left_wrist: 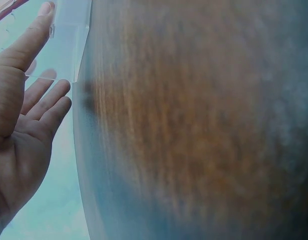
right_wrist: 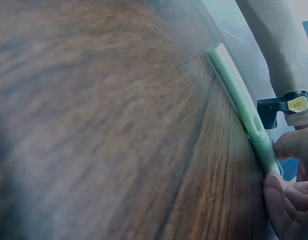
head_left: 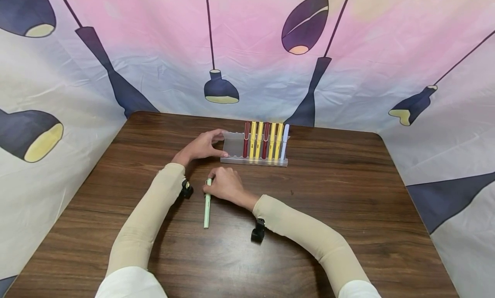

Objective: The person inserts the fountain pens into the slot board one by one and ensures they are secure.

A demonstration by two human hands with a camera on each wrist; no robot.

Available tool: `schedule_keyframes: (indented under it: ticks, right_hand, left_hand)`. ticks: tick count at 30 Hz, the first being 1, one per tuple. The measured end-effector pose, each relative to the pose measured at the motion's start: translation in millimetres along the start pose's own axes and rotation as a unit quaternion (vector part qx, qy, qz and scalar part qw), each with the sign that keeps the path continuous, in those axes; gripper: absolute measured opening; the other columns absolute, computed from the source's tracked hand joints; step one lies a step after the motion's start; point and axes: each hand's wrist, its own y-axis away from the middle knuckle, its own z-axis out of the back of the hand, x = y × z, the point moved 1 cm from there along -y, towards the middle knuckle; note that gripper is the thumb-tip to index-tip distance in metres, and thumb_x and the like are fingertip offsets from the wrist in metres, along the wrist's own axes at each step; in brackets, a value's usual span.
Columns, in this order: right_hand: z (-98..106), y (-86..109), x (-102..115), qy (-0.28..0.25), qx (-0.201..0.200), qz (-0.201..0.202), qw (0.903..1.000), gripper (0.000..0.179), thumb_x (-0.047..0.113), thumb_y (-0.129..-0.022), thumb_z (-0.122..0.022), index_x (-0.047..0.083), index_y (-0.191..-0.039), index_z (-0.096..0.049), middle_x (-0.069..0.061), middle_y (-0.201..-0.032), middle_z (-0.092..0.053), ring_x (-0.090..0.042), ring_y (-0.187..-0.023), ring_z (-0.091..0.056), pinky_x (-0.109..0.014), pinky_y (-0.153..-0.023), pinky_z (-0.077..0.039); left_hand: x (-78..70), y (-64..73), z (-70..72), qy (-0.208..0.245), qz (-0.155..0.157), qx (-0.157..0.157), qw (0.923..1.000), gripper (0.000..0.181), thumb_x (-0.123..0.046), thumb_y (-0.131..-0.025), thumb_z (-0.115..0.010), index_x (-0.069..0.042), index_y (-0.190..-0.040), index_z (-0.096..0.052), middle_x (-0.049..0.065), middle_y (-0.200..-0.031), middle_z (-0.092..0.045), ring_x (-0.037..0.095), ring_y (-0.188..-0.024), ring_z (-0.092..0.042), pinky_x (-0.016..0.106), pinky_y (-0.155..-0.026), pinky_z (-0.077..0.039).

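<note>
A clear plastic pen rack [head_left: 233, 145] stands toward the back of the table. My left hand [head_left: 201, 146] holds its left end, thumb at the front edge and fingers behind. The left wrist view shows that thumb [left_wrist: 36, 37] against the clear plastic [left_wrist: 76, 42], with fingertips partly seen through it. Nearer to me, a light green pen [head_left: 207, 210] lies lengthwise, pointing toward me. My right hand [head_left: 229, 184] pinches its far, cap end between thumb and fingers. In the right wrist view the pen's barrel [right_wrist: 234, 90] lies close along the wood.
In the rack's right part stand two dark red pens [head_left: 245, 140], several yellow pens [head_left: 272, 141] and one pale blue pen [head_left: 285, 141]. The rack's left slots hold no pens. A brown wooden table [head_left: 340, 195] lies beneath, with a printed cloth [head_left: 259, 53] hanging behind.
</note>
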Motion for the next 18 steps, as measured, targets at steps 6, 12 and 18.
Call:
schedule_keyframes:
  ticks: [6,12,18]
  right_hand:
    - [1.4,0.5,-1.4,-0.007,0.001,0.0,1.0,0.02,0.032,-0.081,-0.081,0.017,-0.095,-0.078,0.015,-0.07,-0.067,-0.003,-0.065,-0.062,-0.024,-0.061,-0.052]
    - [3.3,1.8,-4.1,-0.043,0.003,-0.003,0.9991,0.014,0.027,-0.081,-0.081,0.017,-0.09,-0.077,0.017,-0.066,-0.065,0.002,-0.062,-0.059,-0.021,-0.064,-0.05]
    - [4.4,3.4,-7.1,-0.079,0.003,-0.015,0.9967,0.012,0.025,-0.081,-0.082,0.017,-0.089,-0.078,0.017,-0.067,-0.066,0.002,-0.063,-0.059,-0.023,-0.071,-0.051]
  left_hand:
    - [-4.2,2.0,0.3,0.005,-0.001,-0.001,1.0,0.079,-0.023,-0.085,-0.087,-0.007,-0.15,-0.045,0.018,-0.152,-0.049,0.036,-0.143,-0.045,0.051,-0.118,-0.039]
    - [-3.0,0.5,0.6,-0.003,-0.002,0.002,1.0,0.081,-0.025,-0.084,-0.088,-0.008,-0.151,-0.045,0.018,-0.154,-0.048,0.037,-0.143,-0.046,0.051,-0.118,-0.039]
    - [-4.8,0.6,1.1,-0.005,0.001,0.006,1.0,0.083,-0.025,-0.084,-0.088,-0.007,-0.152,-0.043,0.02,-0.155,-0.046,0.038,-0.143,-0.045,0.051,-0.118,-0.039]
